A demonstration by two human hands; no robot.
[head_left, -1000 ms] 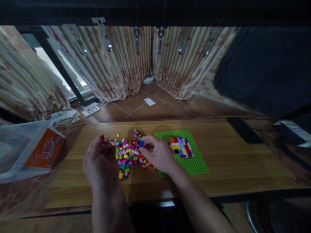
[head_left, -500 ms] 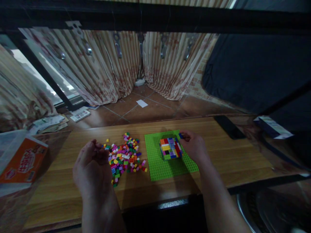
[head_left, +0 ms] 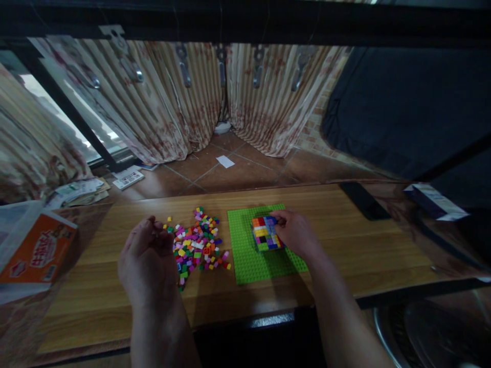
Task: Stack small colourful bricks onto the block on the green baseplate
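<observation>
**A:** Where is the right hand (head_left: 297, 236) just now?

**B:** Over the green baseplate (head_left: 249, 263), with its fingertips bent down onto the far right corner of the brick block (head_left: 267, 233). They are pinched nearly closed. A small brick may sit under them, but the fingers hide that spot, so I cannot tell what they hold.

**A:** How would you seat a brick well there?

**B:** I think it wants to be squared to the rows just left of the fingertips, then pressed straight down, not rolled in from one edge. The block is tall for its footprint, so a sideways push could tip it or drag the plate along the wooden table (head_left: 383, 255).

**A:** And the left hand (head_left: 148, 258)?

**B:** It hangs loosely curled, palm towards the body, just beside the loose brick pile (head_left: 197, 243), which lies to the right of its fingers. Whether it grips anything I cannot tell. It could help by moving over to the near left edge of the baseplate and holding that down while the right hand presses.

**A:** Anything else close by?

**B:** An orange packet (head_left: 36, 250) lies well off to the left of that hand, out of the way.
</observation>
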